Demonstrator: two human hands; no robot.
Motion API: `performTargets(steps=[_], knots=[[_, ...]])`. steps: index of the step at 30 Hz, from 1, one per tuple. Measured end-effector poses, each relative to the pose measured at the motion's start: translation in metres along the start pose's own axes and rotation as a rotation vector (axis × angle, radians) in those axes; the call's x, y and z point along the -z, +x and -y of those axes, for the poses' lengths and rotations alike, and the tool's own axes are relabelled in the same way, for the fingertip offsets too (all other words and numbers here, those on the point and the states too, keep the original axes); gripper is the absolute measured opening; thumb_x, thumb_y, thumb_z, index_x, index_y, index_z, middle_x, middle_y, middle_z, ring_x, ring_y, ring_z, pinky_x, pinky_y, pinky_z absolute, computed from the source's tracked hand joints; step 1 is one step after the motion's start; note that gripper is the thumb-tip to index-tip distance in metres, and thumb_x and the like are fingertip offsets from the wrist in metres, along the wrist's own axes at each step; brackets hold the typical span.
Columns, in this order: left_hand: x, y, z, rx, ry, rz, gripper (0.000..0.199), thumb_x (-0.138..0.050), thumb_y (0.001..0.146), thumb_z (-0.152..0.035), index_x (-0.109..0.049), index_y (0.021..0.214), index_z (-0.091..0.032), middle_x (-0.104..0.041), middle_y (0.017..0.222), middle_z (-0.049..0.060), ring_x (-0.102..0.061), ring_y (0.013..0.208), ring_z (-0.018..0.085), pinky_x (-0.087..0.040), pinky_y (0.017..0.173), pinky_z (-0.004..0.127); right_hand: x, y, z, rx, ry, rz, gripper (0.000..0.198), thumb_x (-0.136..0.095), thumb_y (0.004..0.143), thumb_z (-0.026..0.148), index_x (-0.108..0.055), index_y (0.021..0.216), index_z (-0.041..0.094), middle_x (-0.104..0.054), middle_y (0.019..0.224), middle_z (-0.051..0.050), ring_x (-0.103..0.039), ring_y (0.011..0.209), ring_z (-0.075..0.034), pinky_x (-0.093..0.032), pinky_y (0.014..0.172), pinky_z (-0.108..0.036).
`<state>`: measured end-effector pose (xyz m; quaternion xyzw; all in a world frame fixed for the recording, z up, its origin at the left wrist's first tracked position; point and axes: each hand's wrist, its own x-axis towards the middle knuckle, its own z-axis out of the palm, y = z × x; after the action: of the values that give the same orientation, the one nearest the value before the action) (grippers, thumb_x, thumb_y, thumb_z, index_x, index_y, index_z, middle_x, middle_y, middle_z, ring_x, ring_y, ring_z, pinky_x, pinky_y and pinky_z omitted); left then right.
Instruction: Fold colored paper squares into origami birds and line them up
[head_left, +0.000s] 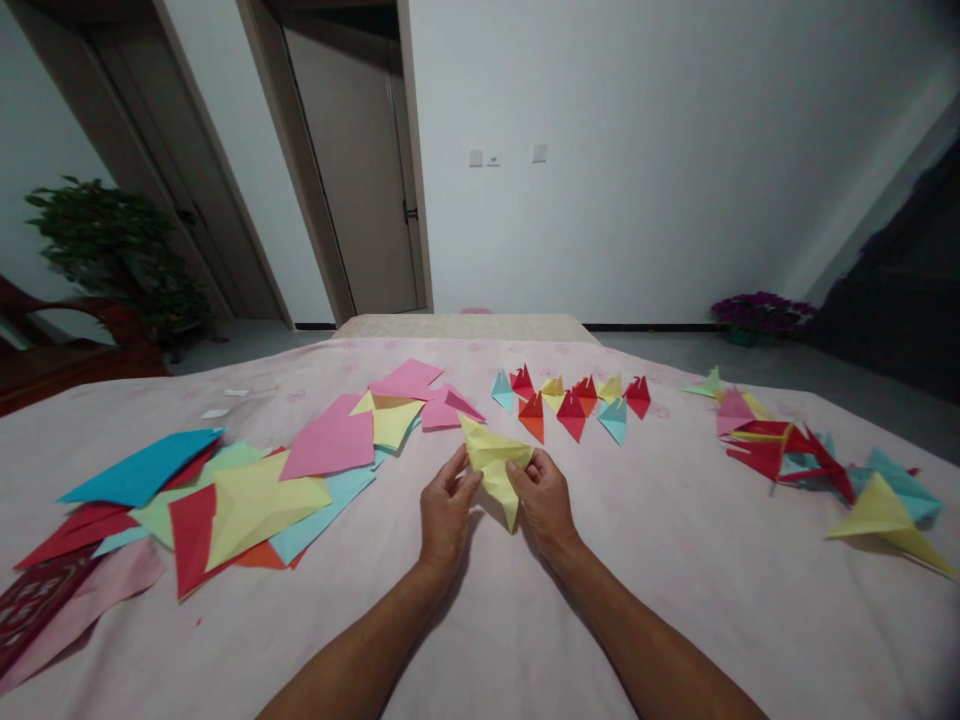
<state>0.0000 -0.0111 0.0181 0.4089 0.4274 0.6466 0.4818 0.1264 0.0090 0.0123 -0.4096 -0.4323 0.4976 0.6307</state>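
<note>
A partly folded sheet of yellow origami paper (495, 464) is held up between my two hands, its points spreading to the top left, right and bottom. My left hand (447, 510) pinches its left edge between thumb and fingers. On the other side my right hand (546, 500) grips it, the thumb pressed on the front face and the fingers behind. Just beyond the hands stand several small folded paper cranes (571, 412) in red, orange, yellow and light blue. A pink folded paper (451, 408) lies close behind my left hand.
Loose coloured paper sheets (262, 505) overlap on the left of the pink-white tablecloth (480, 650). More folded paper pieces (795, 455) are heaped at the right, with a yellow folded piece (881, 515) nearest. A dark red patterned item (45, 600) lies at the left edge.
</note>
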Motion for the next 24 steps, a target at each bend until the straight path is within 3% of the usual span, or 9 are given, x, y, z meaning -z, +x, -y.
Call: performTargets(steps=[15, 24], knots=[[0.003, 0.004, 0.011, -0.093, 0.082, -0.111, 0.043, -0.073, 0.075, -0.026, -0.069, 0.117, -0.016, -0.071, 0.117, 0.011, -0.068, 0.104, 0.024, -0.053, 0.093, 0.036, 0.004, -0.006, -0.01, 0.199, -0.417, -0.042, 0.014, -0.061, 0.081, 0.029, -0.061, 0.09, 0.019, -0.069, 0.082, -0.002, -0.063, 0.073, -0.018, -0.051, 0.065, -0.027], [0.003, 0.003, 0.006, -0.082, 0.101, -0.184, 0.029, -0.075, 0.073, -0.03, -0.075, 0.096, -0.014, -0.076, 0.099, 0.01, -0.069, 0.092, 0.023, -0.054, 0.087, 0.036, 0.002, -0.008, -0.012, 0.219, -0.446, -0.034, 0.014, -0.059, 0.081, 0.024, -0.063, 0.093, 0.019, -0.071, 0.086, -0.003, -0.065, 0.075, -0.018, -0.051, 0.069, -0.027]])
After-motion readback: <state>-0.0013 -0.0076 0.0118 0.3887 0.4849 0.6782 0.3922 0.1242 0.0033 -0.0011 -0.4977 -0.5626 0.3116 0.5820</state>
